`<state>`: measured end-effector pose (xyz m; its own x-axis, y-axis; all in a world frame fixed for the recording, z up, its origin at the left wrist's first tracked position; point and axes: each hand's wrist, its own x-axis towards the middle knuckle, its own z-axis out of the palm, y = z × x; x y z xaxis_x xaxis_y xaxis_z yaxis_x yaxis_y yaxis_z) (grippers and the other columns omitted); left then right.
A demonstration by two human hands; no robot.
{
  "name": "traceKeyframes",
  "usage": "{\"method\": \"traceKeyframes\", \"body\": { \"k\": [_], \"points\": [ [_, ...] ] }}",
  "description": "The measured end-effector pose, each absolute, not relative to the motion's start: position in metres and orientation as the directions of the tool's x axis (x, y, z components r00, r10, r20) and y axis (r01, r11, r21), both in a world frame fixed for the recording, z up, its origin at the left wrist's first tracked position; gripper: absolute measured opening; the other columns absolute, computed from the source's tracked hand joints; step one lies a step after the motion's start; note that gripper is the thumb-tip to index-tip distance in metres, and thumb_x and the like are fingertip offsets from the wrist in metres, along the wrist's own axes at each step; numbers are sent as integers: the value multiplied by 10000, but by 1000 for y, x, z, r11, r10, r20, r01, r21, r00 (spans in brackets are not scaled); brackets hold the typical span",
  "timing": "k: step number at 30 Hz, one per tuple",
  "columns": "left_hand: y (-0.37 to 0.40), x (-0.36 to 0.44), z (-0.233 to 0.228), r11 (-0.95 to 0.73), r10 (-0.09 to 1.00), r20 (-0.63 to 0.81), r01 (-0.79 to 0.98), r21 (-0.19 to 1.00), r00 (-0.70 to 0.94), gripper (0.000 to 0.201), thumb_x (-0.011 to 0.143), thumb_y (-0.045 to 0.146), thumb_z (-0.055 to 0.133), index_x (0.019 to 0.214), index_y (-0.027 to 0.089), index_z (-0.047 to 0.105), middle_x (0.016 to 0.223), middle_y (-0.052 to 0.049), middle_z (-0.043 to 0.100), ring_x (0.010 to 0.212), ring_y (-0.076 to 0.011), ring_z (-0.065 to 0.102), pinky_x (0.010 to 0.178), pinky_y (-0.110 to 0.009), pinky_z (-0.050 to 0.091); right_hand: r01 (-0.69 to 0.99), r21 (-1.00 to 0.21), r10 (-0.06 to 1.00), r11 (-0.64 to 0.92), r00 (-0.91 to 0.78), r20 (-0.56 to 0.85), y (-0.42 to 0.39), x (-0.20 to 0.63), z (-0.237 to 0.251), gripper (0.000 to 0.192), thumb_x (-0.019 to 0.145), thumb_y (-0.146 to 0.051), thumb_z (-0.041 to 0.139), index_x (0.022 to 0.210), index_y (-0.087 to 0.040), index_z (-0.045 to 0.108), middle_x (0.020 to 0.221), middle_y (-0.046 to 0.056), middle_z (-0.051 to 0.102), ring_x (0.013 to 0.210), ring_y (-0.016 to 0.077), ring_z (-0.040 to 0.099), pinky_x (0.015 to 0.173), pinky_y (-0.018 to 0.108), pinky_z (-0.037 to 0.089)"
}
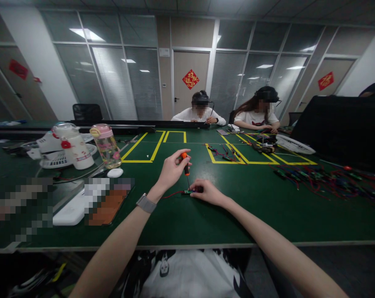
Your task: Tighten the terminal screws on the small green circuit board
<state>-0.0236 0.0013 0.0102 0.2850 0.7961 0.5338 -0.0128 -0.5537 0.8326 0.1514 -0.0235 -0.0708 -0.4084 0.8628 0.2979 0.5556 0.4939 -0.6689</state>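
My left hand (174, 166) grips a small screwdriver (186, 169) with an orange and black handle. The shaft points down, its tip at a small green circuit board (187, 192) on the table. A red wire (172, 194) trails left from the board. With closed fingers, my right hand (205, 191) holds the board's right end against the green tabletop (187, 223). Part of the board is hidden behind these fingers.
A heap of wired circuit boards (324, 178) lies right. More boards (224, 154) sit inside yellow tape outlines (153, 149). Left stand a white bottle (78, 151), a pink-lidded bottle (106, 147) and a white case (115, 173). Two people sit across the table.
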Motion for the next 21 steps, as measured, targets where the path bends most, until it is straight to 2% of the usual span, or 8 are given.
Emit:
{"method": "traceKeyframes", "body": {
  "k": [14,19,21],
  "points": [
    [0,-25,10,-571,786,541,16,821,299,329,866,294,584,1166,160,597,944,-55,666,773,-162,712,643,-246,592,547,-691,873,473,-397,283,-23,151,-71,148,727,-118,710,869,-155,687,755,-6,585,677,122,533,641,239,438],
    [-6,-26,15,-665,691,599,30,746,406,291,938,294,479,1165,183,622,1122,-98,664,977,-183,671,837,-306,556,538,-705,878,462,-387,280,-22,151,-72,142,720,-124,710,853,-156,676,737,-13,579,668,121,527,634,238,437],
    [-8,-26,15,-693,659,623,17,721,423,273,947,290,464,1123,178,640,1108,-99,667,976,-183,664,837,-308,548,536,-707,879,462,-384,283,-22,151,-73,138,717,-131,713,846,-158,674,732,-14,577,665,123,528,631,239,436]
  ]
}}
